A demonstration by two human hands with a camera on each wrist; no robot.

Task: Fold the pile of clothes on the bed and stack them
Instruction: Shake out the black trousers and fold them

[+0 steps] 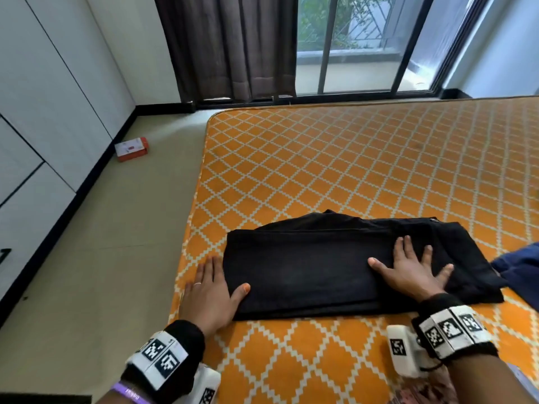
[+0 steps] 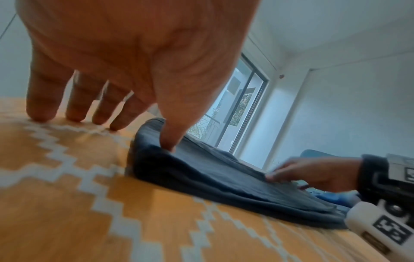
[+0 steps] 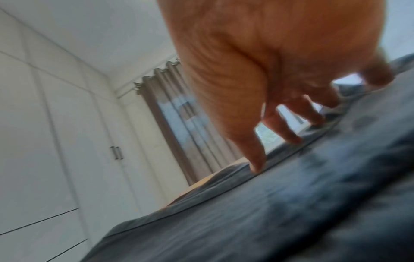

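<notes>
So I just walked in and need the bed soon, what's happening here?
A person is folding black trousers on the orange patterned bed. The right hand presses flat on them; the left hand rests at their left edge, thumb on the fabric. A blue garment lies to the right, not yet folded.

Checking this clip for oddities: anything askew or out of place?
A small red-and-white cardboard box lies on the beige floor by the white wardrobe, away from the bed. The folded black trousers lie uneven, lower layer jutting out behind.

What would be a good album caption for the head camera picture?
Two hands flatten folded black trousers on an orange patterned bed: right hand spread on top, left hand at their edge.
</notes>
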